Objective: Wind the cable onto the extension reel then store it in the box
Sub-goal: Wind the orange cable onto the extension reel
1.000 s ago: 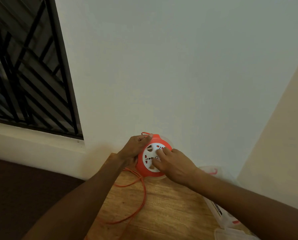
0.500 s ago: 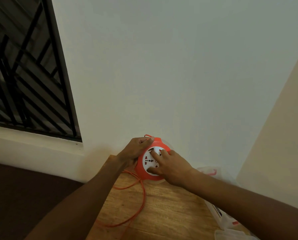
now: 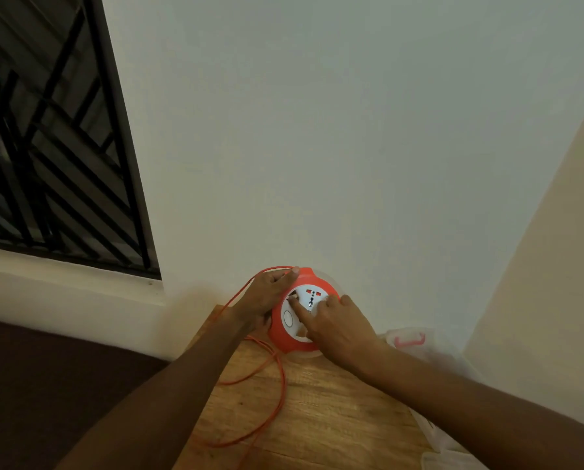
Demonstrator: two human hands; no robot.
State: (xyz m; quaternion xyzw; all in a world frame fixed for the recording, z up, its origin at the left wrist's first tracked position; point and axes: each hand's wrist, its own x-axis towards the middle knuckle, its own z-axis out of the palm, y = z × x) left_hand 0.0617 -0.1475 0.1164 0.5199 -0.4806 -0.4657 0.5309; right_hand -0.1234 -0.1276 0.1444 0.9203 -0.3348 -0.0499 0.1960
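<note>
A round orange extension reel with a white socket face stands tilted at the far edge of a wooden table. My left hand grips its upper left rim, thumb on top. My right hand presses fingers into the white face. The thin orange cable loops loosely across the table below the reel, and one strand arcs over my left hand. A white box with clear plastic lies at the table's right edge, partly hidden by my right arm.
A white wall stands right behind the table. A window with a black metal grille is at the upper left. Dark floor lies left of the table. A plastic bag with a pink mark lies to the right.
The white face has turned under my right fingers. The loose cable loop on the table has shrunk, and a strand now rises over my left hand.
</note>
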